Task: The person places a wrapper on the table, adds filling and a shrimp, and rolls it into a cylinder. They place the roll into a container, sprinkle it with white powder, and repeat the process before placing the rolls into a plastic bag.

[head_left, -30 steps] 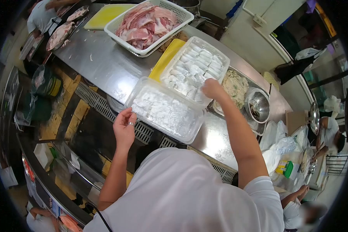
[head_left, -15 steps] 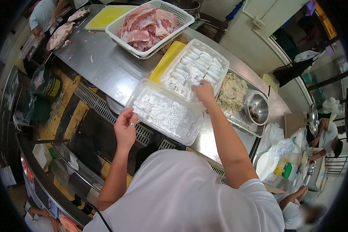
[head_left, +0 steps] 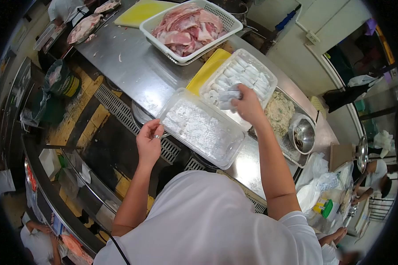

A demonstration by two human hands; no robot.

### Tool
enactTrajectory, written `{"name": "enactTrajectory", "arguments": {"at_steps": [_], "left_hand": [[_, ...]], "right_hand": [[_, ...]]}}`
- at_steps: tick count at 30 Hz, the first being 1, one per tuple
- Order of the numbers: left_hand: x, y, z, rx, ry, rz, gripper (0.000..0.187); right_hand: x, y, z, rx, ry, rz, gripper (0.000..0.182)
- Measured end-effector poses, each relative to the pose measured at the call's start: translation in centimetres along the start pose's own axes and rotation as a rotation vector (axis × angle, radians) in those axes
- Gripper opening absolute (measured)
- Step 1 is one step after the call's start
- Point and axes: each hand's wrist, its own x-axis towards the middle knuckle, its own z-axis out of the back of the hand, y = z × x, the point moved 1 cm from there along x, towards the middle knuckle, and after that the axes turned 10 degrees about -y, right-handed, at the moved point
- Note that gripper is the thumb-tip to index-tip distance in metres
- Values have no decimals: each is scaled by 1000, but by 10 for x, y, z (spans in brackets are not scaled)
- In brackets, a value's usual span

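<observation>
My right hand [head_left: 248,105] is over the near side of a white plastic tub [head_left: 273,84]. Its fingers are closed on a blurred clump of white, floured pieces [head_left: 230,98]. Inside that tub lie rows of white, flour-dusted rolls [head_left: 245,73]. Closer to me stands a clear plastic container [head_left: 232,152], its bottom spread with white powder [head_left: 194,126]. At the container's left corner, my left hand [head_left: 149,139], with a ring on one finger, pinches the rim between thumb and fingers.
A white basket [head_left: 172,51] of raw meat [head_left: 188,28] stands on the steel table [head_left: 119,57]. Yellow boards [head_left: 203,73] lie nearby. To the right are a tray of pale green-flecked mixture [head_left: 276,112] and a metal bowl [head_left: 305,134]. Other people work around the edges.
My right hand has lifted white floured pieces from the tub's near side. My left hand stays at the container's corner. The whole view has shifted slightly.
</observation>
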Motion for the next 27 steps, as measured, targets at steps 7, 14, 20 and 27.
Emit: {"name": "enactTrajectory", "arguments": {"at_steps": [7,14,20,27], "left_hand": [[5,3,11,44,-11,12,24],[5,11,22,64,-77,29,24],[8,11,17,85,-57,47,24],[18,14,14,47,-44,34,23]], "right_hand": [[-21,22,-124,-112,194,718,26],[-28,4,-129,-250,231,550,34],[-27,19,-134,-272,285,463,40],[22,-6,-62,-179,-132,153,32]]}}
